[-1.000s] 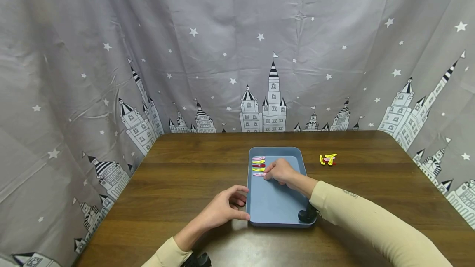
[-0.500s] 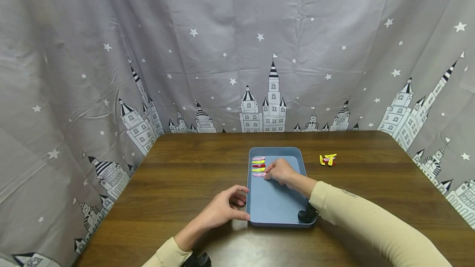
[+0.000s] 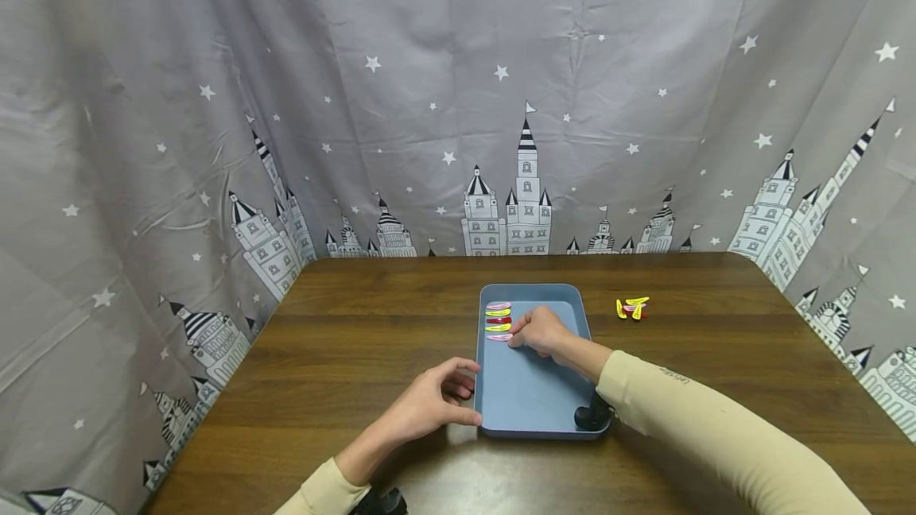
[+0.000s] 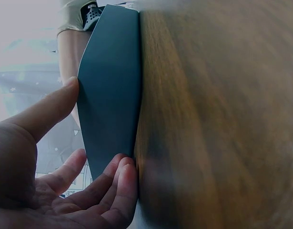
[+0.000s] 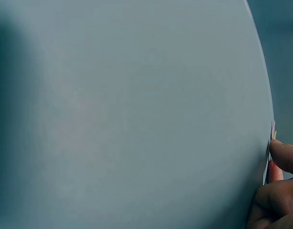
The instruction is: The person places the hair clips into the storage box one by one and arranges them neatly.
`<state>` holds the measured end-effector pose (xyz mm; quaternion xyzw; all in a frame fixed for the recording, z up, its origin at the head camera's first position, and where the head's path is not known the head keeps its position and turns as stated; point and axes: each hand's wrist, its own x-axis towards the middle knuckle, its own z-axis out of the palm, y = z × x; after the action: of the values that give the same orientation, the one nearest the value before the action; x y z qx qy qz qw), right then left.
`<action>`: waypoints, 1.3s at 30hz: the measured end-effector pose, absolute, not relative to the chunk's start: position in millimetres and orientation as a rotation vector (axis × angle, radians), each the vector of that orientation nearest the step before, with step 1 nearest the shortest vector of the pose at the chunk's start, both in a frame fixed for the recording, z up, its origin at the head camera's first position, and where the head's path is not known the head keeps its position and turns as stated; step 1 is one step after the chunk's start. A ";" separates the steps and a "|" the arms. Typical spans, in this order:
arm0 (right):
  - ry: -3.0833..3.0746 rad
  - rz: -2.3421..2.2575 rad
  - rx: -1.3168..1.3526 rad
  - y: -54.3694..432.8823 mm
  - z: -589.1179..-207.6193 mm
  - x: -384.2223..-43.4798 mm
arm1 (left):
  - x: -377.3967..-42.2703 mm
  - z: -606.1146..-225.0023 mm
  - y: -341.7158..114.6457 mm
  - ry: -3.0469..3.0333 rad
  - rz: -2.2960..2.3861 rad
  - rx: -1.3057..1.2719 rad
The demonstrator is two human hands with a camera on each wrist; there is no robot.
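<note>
A blue-grey tray (image 3: 535, 400) lies on the table. Along its left side runs a column of several snap hair clips in pink, yellow and red (image 3: 498, 320). My right hand (image 3: 542, 331) reaches into the tray and pinches the right end of the nearest pink hair clip (image 3: 498, 337), which lies in line below the others. In the right wrist view, the thumb and fingers (image 5: 284, 155) show at the right edge. My left hand (image 3: 432, 400) is at the tray's left wall, fingers loosely bent; in the left wrist view its thumb (image 4: 65, 98) touches the rim and fingertips touch the outer wall.
A small pile of yellow, pink and red hair clips (image 3: 633, 307) lies on the brown wooden table (image 3: 365, 316), right of the tray. A black wrist camera (image 3: 592, 414) hangs over the tray's near right corner. Behind the table hangs a grey curtain (image 3: 401, 118) with castles and stars.
</note>
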<state>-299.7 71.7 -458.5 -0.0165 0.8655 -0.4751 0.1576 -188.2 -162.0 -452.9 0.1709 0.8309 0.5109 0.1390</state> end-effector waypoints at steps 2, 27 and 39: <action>2.478 -1.356 -0.045 71.8 -458.5 -299.6 | -188.3 -453.3 -162.2 2.401 1.478 0.497; 2.423 -1.419 -0.040 86.2 -437.4 -303.4 | -188.2 -454.0 -162.3 2.409 1.482 0.522; 2.385 -1.438 -0.059 105.0 -416.2 -304.8 | -187.9 -453.3 -162.5 2.397 1.493 0.507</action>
<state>-304.8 105.0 -416.2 -0.0208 0.8426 -0.5080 0.1773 -187.9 -162.5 -453.3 0.1751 0.8278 0.5155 0.1357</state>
